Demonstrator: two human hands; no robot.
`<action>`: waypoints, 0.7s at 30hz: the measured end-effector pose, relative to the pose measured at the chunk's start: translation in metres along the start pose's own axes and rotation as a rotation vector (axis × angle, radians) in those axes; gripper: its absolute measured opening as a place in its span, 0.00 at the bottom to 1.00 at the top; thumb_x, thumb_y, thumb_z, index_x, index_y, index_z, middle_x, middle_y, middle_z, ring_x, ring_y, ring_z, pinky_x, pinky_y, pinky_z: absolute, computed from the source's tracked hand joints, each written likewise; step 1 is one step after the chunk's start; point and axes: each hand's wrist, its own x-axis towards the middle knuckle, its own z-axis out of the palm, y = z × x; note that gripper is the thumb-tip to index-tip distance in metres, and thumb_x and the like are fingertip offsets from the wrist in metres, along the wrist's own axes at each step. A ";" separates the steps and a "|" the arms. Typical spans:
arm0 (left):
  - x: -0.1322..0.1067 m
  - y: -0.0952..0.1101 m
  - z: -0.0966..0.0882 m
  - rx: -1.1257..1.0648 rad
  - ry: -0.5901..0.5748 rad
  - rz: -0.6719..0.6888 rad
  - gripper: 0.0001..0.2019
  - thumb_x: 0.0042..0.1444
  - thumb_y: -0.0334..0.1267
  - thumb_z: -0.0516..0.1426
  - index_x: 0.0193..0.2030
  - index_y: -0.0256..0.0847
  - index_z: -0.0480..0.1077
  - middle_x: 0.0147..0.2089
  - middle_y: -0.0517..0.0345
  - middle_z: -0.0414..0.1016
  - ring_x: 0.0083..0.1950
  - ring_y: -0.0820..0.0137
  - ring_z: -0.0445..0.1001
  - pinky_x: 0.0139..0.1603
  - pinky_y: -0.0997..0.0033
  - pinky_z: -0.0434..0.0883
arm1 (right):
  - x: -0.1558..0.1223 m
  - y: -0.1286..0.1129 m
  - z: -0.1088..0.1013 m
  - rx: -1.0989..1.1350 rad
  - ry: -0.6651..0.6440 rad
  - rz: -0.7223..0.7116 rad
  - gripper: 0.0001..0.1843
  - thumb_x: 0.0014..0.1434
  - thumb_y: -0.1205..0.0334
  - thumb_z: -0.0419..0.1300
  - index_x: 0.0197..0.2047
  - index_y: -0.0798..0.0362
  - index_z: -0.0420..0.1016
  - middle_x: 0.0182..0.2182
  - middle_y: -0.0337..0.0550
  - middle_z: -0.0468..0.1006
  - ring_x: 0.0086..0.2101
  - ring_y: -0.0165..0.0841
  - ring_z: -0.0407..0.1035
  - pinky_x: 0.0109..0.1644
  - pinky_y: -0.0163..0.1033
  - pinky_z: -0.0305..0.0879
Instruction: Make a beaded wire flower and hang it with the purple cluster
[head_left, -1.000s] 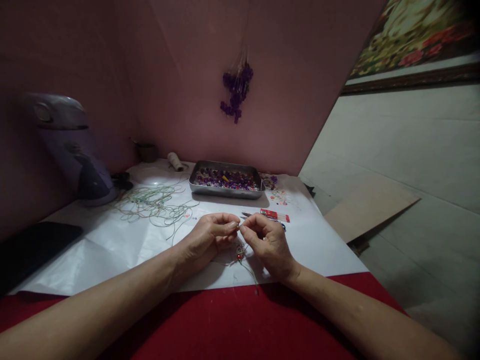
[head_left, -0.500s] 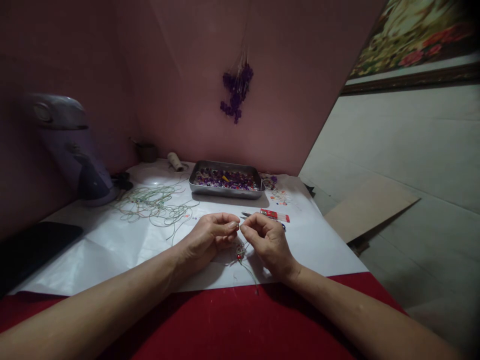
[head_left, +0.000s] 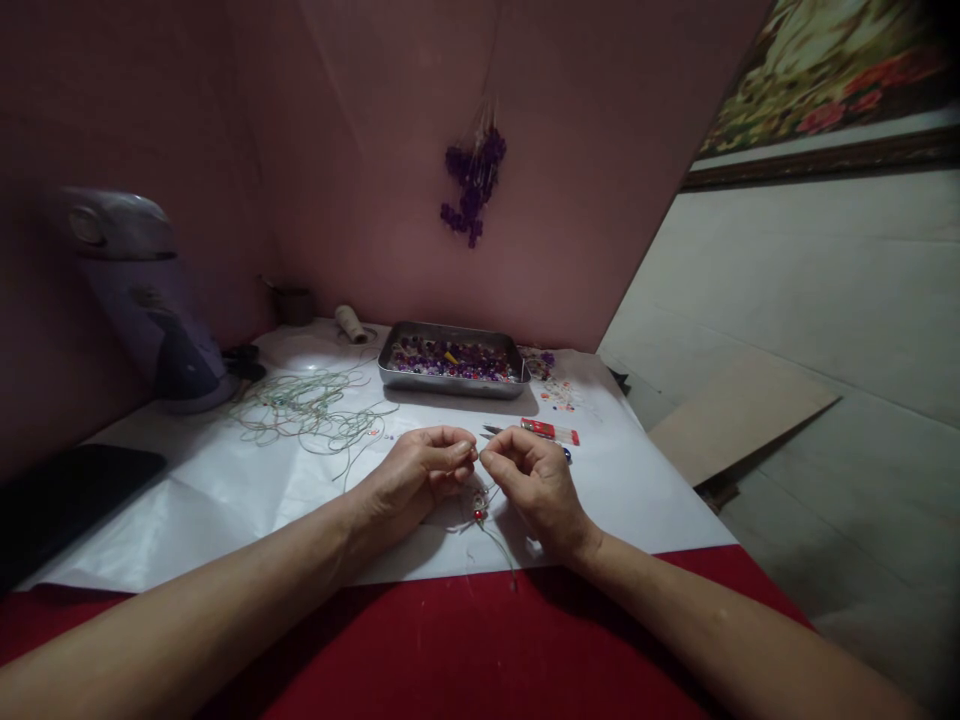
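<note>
My left hand (head_left: 416, 480) and my right hand (head_left: 536, 485) meet over the white paper (head_left: 225, 490), fingertips pinched together almost touching. Between them runs a thin cord; a short beaded piece with a red bead (head_left: 478, 513) hangs below the fingers. What exactly each pinch holds is too small to see beyond the cord. A loose end of cord trails toward the red cloth (head_left: 450, 640).
A metal tray (head_left: 453, 379) of purple and red beads stands behind the hands. A tangle of cord (head_left: 307, 405) lies left, a red lighter (head_left: 550, 431) and small scissors right. A lamp (head_left: 142, 300), a twine spool (head_left: 349, 322) and hanging purple beads (head_left: 472, 185) sit further back.
</note>
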 end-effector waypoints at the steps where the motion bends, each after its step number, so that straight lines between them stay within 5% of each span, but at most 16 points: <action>1: 0.000 0.000 0.000 -0.005 -0.004 0.000 0.04 0.47 0.29 0.64 0.29 0.32 0.72 0.24 0.61 0.65 0.24 0.79 0.61 0.26 0.78 0.57 | 0.000 0.000 0.000 -0.003 0.007 -0.006 0.09 0.53 0.61 0.58 0.24 0.54 0.68 0.18 0.35 0.66 0.20 0.26 0.58 0.23 0.32 0.55; 21: -0.001 0.006 0.003 -0.031 0.017 -0.034 0.03 0.46 0.26 0.63 0.28 0.31 0.72 0.25 0.60 0.65 0.24 0.80 0.58 0.23 0.78 0.54 | -0.005 0.006 0.001 -0.288 0.100 -0.226 0.08 0.58 0.63 0.57 0.29 0.54 0.73 0.16 0.35 0.66 0.17 0.26 0.55 0.20 0.33 0.52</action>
